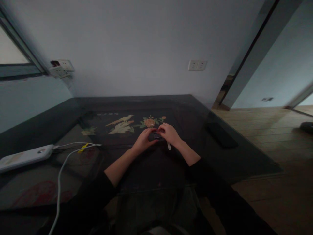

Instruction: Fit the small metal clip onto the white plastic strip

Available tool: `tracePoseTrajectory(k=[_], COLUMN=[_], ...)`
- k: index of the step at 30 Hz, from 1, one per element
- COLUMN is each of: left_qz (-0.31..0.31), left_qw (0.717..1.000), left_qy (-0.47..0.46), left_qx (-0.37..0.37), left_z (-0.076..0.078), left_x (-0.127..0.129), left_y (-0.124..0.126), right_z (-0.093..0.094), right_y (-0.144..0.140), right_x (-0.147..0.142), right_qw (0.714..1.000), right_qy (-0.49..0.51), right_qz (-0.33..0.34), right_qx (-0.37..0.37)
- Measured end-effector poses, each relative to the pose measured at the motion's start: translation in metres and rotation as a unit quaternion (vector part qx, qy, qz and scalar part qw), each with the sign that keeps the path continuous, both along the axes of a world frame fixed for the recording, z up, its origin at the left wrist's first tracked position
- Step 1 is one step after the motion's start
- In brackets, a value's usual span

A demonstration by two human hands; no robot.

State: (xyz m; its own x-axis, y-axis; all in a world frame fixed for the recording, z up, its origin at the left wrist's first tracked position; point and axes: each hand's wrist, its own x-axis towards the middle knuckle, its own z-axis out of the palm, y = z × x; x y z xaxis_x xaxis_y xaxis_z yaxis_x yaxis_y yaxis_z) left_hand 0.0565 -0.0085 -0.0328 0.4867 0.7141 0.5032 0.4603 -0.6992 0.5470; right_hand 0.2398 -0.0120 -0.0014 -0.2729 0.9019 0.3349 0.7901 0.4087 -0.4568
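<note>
On the dark glossy table (pixel 146 173), my two hands meet over a small dark object (pixel 157 135), whose kind I cannot make out. My left hand (pixel 143 139) curls around its left side, thumb along the near edge and fingers at the far edge. My right hand (pixel 169 133) is closed in a pinch over the object's right part. From beneath the right palm sticks out the end of a slim white tool (pixel 169 146) with a small hole in it. The tool's other end is hidden by the hand.
At the left lies a white power strip (pixel 26 157) with a white cable (pixel 59 182) running to the near edge and a yellow tie (pixel 83 148). A flat black object (pixel 222 135) lies at the right. Wall sockets (pixel 197 65) are behind the table.
</note>
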Motion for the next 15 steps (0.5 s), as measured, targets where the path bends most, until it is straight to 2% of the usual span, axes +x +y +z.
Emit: tracePoseTrajectory(k=[15], left_qz=[-0.005], left_qw=[1.000], left_qy=[0.003], left_qx=[-0.003], left_z=[0.0001], left_x=[-0.0015], left_y=[0.0006], right_z=[0.0021], right_y=[-0.0006], right_x=[0.0015], right_qw=[1.000], right_qy=[-0.009], right_qz=[0.012], right_qx=[0.014])
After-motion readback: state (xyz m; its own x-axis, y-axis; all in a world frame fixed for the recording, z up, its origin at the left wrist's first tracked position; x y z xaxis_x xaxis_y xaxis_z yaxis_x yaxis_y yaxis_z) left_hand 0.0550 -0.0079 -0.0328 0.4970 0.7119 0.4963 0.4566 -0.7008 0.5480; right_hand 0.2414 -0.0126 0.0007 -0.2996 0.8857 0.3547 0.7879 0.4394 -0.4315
